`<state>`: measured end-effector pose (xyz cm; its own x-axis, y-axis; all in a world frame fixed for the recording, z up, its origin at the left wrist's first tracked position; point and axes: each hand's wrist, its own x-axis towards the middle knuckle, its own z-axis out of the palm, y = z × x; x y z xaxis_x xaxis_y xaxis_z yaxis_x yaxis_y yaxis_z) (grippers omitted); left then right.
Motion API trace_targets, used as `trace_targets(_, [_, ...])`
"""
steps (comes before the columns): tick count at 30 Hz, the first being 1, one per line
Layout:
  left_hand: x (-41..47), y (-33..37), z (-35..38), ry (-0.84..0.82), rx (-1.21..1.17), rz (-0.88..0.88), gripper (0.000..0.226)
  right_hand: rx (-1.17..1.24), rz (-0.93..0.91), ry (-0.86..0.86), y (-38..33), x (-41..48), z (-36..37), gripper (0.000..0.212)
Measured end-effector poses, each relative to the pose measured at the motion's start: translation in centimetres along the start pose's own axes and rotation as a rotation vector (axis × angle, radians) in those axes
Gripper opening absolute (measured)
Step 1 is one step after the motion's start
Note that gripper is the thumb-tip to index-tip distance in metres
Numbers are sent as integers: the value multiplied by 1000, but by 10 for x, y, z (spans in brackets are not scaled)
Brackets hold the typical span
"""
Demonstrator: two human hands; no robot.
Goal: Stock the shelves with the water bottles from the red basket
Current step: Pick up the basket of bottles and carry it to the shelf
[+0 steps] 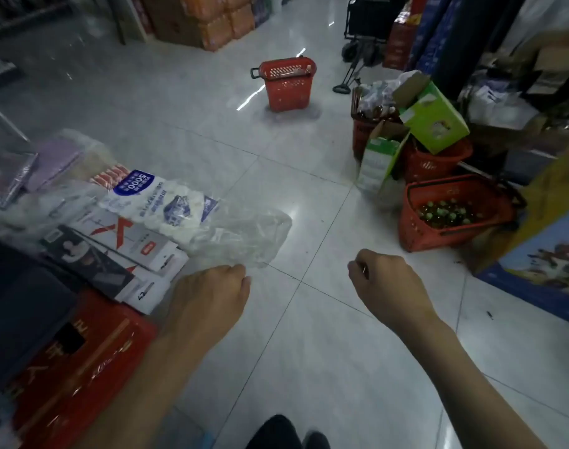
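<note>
Both hands curled shut, empty: left hand, right hand. Red basket with green-capped bottles on floor, just ahead-right of right hand. Step closer, crouch, open right hand, grasp bottle by neck.

A glossy white tiled floor carries a clear-wrapped pack of white paper rolls at left, beside flat white-and-black printed boxes. A green cardboard carton sits tilted at right. A black wheeled trolley stands beyond.
</note>
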<state>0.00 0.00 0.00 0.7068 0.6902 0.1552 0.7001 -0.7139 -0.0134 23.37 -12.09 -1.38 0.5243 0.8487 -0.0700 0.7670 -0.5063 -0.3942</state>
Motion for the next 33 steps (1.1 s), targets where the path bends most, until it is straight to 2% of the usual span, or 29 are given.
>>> trace_targets(2, [26, -3, 6, 21, -8, -6, 31, 18, 12, 44, 5, 25, 0, 31])
trace_targets(7, [107, -21, 22, 2, -22, -47, 31, 50, -7, 13, 7, 105, -3, 38])
trace_targets(13, [243, -69, 48, 84, -50, -105, 31, 59, -4, 21, -8, 253, -15, 46])
trace_targets(15, [296, -86, 50, 63, -68, -130, 29, 75, 2, 21, -16, 306, -24, 44])
trace_targets(20, [438, -112, 54, 84, -39, -41, 27, 84, -12, 37, -27, 433, -60, 33])
trace_targets(27, [644, -115, 91, 94, -80, 105, 27, 154, 112, 54, 15, 603, -84, 31])
trace_targets(33, [814, -110, 126, 111, -66, 83, 27, 191, 90, 62, 56, 779, -103, 31])
